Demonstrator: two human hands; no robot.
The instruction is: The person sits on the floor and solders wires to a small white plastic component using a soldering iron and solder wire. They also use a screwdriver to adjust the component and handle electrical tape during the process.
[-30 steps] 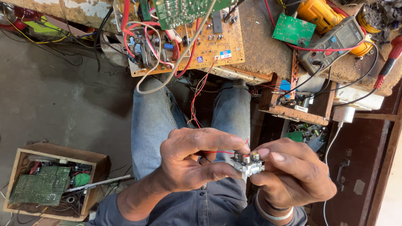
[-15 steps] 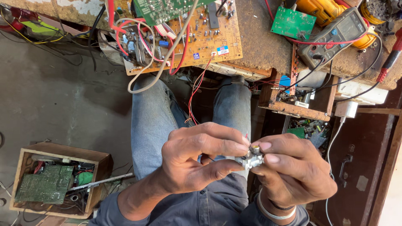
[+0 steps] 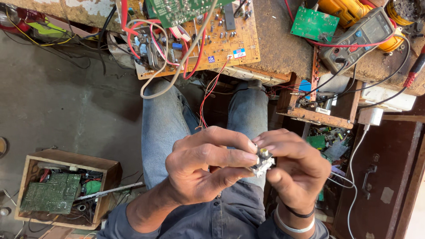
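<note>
Over my lap, both hands pinch a small white electronic part (image 3: 262,163) with round jack sockets on top, one ringed in yellow. My left hand (image 3: 208,166) closes on it from the left with thumb and fingertips. From the right, my right hand (image 3: 296,168) grips the same part; a dark band and a pale bangle sit on that wrist. Most of the part is hidden by my fingers.
A brown circuit board (image 3: 221,42) with red and white wires lies on the worn bench edge above my knees. A green board (image 3: 315,24) and a grey multimeter (image 3: 361,37) sit to the right. A wooden box (image 3: 106,166) holding a green board stands on the floor at left.
My hands have closed in tighter over the small part and turned it, so less of it shows. The view has shifted slightly.
</note>
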